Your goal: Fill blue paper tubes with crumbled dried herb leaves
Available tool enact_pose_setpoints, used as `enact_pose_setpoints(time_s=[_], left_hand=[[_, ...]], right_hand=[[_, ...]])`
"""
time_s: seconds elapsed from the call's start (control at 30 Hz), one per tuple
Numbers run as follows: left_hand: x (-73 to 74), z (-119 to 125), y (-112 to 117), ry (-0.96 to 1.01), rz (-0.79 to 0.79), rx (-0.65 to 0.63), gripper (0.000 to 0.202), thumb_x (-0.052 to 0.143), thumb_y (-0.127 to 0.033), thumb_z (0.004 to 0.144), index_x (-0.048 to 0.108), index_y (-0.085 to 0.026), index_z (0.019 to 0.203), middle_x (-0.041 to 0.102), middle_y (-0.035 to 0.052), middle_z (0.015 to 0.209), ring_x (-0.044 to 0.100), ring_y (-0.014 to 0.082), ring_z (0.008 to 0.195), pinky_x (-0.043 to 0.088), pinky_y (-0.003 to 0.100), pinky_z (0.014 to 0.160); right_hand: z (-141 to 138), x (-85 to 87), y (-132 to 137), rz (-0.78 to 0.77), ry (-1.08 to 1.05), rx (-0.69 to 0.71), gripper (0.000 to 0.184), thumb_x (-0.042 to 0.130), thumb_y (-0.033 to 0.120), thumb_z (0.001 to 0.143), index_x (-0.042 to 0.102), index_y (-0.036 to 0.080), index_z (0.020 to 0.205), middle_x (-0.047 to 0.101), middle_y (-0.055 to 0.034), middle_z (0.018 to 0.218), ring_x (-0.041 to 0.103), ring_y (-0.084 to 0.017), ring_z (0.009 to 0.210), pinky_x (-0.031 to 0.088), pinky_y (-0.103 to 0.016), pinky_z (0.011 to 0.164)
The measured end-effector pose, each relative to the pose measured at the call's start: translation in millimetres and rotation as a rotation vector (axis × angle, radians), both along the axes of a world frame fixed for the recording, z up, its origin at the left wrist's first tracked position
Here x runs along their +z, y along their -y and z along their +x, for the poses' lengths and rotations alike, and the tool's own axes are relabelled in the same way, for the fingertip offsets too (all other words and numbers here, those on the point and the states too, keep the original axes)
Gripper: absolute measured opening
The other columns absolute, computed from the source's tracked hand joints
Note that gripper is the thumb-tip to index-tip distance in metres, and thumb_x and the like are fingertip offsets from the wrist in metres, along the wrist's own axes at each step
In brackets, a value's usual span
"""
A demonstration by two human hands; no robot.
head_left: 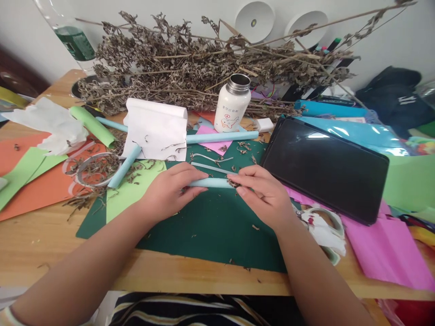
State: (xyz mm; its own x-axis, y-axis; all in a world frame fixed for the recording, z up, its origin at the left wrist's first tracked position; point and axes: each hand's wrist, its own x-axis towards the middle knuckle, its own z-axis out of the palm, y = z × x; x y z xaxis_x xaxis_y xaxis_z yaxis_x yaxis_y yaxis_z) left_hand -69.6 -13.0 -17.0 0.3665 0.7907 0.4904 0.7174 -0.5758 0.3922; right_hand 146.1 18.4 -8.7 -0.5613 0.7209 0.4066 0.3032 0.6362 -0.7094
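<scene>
Between both hands, low over the dark green sheet point(217, 235) on the desk point(41, 246), lies a pale blue paper tube point(212, 183), its long axis running left to right. At its left end the left hand point(171, 188) has its grip closed round the tube, fingers curled over the top. At the other end the right hand point(263, 192) pinches it, thumb and fingertips shut on it among dried leaf crumbs. Both hands are equally near. Just right of that grip lies a black tablet point(326, 170).
</scene>
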Motion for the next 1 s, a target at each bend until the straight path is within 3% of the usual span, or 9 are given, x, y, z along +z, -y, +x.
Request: enact_pose_setpoints(time_s=[0.13,0.33,0.43,0.63,1.0], left_hand=[[-1.6,-0.6,-2.2,-0.018,0.003,-0.037,0.018,0.053,-0.021,0.077,0.059,-0.012,0.092,0.062,0.0070,0.079,0.058,0.0135,0.075,0.048,0.022,0.067],[-0.8,-2.4,-1.4,-0.016,0.005,-0.066,0.018,0.053,-0.021,0.077,0.058,-0.013,0.093,0.061,0.0069,0.080,0.058,0.0137,0.075,0.048,0.022,0.066],[0.6,-2.9,-0.3,-0.013,0.010,-0.078,0.019,0.053,-0.021,0.077,0.058,-0.012,0.093,0.062,0.0074,0.080,0.058,0.0136,0.075,0.048,0.021,0.066],[2.2,-4.1,-1.3,-0.057,0.035,-0.104,0.020,0.052,-0.024,0.079,0.058,-0.012,0.093,0.062,0.0076,0.081,0.059,0.0134,0.074,0.048,0.022,0.065],[2.7,-4.7,-0.1,-0.038,0.054,-0.179,0.020,0.055,-0.022,0.077,0.057,-0.013,0.094,0.062,0.0072,0.083,0.058,0.0124,0.075,0.049,0.021,0.067]], right_hand=[[3.1,3.1,0.5,0.016,0.182,0.095,0.034,0.039,0.015,0.082,0.050,0.018,0.114,0.050,-0.0074,0.096,0.050,-0.015,0.092,0.044,-0.030,0.082],[4.7,3.1,0.0,0.046,0.279,0.112,0.036,0.036,0.011,0.082,0.049,0.017,0.116,0.050,-0.0077,0.094,0.050,-0.014,0.090,0.044,-0.029,0.080],[5.8,1.3,-2.2,0.085,0.241,0.081,0.032,0.038,0.012,0.083,0.053,0.020,0.110,0.056,-0.0055,0.094,0.053,-0.013,0.087,0.045,-0.027,0.077],[7.6,1.1,-5.1,0.092,0.112,-0.018,0.010,0.052,0.016,0.076,0.060,0.021,0.081,0.065,-0.0005,0.078,0.059,-0.012,0.070,0.048,-0.024,0.067],[1.7,-3.5,-2.6,0.057,-0.072,0.018,0.006,0.057,0.014,0.073,0.057,0.019,0.069,0.060,0.0002,0.069,0.055,-0.010,0.064,0.045,-0.022,0.058]])
